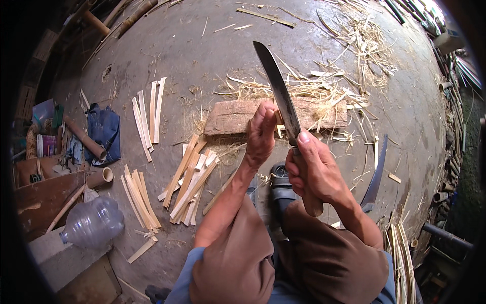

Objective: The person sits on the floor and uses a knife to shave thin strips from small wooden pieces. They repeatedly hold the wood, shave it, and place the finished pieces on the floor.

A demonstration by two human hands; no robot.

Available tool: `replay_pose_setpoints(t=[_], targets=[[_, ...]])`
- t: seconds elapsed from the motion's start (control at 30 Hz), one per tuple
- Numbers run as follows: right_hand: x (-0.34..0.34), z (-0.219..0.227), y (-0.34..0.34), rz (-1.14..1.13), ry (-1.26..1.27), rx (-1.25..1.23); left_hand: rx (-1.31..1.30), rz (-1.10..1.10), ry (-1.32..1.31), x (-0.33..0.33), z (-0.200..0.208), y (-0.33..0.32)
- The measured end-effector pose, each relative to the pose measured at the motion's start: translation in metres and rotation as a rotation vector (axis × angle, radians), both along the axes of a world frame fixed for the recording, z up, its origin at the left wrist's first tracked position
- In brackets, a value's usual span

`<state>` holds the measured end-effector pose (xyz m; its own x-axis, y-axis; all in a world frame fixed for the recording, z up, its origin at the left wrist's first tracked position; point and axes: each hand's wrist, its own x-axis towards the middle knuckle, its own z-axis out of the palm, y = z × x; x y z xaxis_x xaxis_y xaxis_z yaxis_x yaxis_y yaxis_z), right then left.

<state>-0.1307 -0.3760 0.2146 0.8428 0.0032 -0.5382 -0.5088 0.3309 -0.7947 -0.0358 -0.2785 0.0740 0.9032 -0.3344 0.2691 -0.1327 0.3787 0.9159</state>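
My right hand (pixel 316 164) is wrapped round the wooden handle of a long, dark-bladed machete (pixel 277 81). The thumb lies at the base of the blade, which points up and slightly left. Close against the blade's left side, my left hand (pixel 261 133) is closed on a short bamboo strip (pixel 278 118), mostly hidden by the fingers and the blade. Behind both hands lies a thick wooden block (pixel 230 115) on the floor. Thin shavings (pixel 324 91) are heaped on and behind its right part.
Cut bamboo strips (pixel 190 180) lie in bundles at the left, with more strips (pixel 146 119) farther off. A large clear plastic bottle (pixel 96 223) rests at the left edge. On the right are a curved saw blade (pixel 377 169) and long split strips (pixel 400 258).
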Motion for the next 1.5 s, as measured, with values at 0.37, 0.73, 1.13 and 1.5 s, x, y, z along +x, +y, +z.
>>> replay_pose_setpoints(t=[0.37, 0.73, 1.13, 1.5], targets=[[-0.003, 0.004, -0.004, 0.021, -0.001, -0.02, 0.029, 0.005, -0.044, 0.0, 0.002, -0.004], [-0.004, 0.0, -0.005, 0.11, -0.129, -0.218, 0.111, -0.031, -0.022, 0.002, 0.014, 0.001], [-0.001, 0.008, 0.005, 0.137, -0.079, -0.296, 0.999, 0.303, -1.33, 0.106, 0.151, -0.016], [0.004, 0.0, -0.001, 0.196, -0.222, -0.469, 0.819, 0.17, -1.001, 0.127, 0.129, -0.026]])
